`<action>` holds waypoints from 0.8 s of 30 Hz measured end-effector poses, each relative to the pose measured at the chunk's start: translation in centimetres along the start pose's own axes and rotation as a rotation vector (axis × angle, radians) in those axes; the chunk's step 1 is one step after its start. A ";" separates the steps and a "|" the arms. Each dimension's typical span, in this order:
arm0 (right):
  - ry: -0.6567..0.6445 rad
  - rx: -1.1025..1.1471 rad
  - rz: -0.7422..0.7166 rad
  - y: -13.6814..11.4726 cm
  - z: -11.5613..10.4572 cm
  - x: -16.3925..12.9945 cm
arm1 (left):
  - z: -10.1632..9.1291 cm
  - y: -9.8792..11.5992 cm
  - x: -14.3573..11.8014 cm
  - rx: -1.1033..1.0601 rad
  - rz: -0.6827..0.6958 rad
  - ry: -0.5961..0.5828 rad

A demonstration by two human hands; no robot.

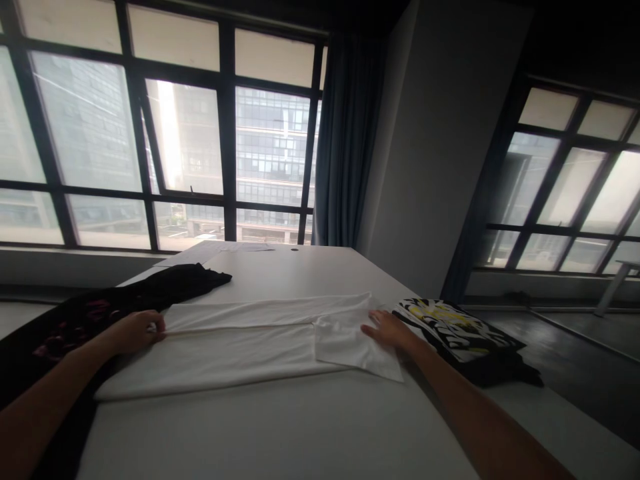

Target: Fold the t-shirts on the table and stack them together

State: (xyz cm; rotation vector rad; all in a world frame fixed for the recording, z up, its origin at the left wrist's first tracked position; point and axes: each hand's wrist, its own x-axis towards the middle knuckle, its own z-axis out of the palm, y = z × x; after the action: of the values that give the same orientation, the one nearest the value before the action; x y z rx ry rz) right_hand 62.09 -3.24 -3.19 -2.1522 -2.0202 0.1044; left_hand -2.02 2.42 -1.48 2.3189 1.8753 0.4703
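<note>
A white garment, apparently a T-shirt, lies lengthwise across the white table. One long side is folded over, and a short sleeve-like flap is laid back at its right end. My left hand pinches the garment's left end, with thumb and fingers closed on the cloth. At the opposite end, my right hand rests on the cloth near the sleeve flap. Its thumb and forefinger are apart; the other fingers are partly hidden.
Black clothing with a pink print spreads along the table's left side, partly under my left arm. Folded black garments with a white and yellow pattern lie on the right. Papers lie at the far end, before a blue curtain and windows.
</note>
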 end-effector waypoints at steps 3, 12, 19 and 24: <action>0.132 0.026 0.198 0.9 0.7 2.6 | 0.1 -0.1 0.1 -0.039 -0.029 0.024; 0.212 0.400 0.274 2.7 -0.1 10.2 | 2.2 -1.2 1.7 -0.151 -0.172 0.223; 0.158 0.422 0.259 2.7 -1.7 13.8 | 2.2 -0.3 2.1 -0.220 -0.195 0.288; 0.235 0.395 0.284 3.4 -2.6 16.2 | 2.1 0.6 2.2 -0.241 -0.212 0.420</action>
State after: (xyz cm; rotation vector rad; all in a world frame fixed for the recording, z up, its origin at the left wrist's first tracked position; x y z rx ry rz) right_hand 67.02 12.51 -0.07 -2.0654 -1.4199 0.2534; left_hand -0.38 4.63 -2.92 1.9493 2.0652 1.1551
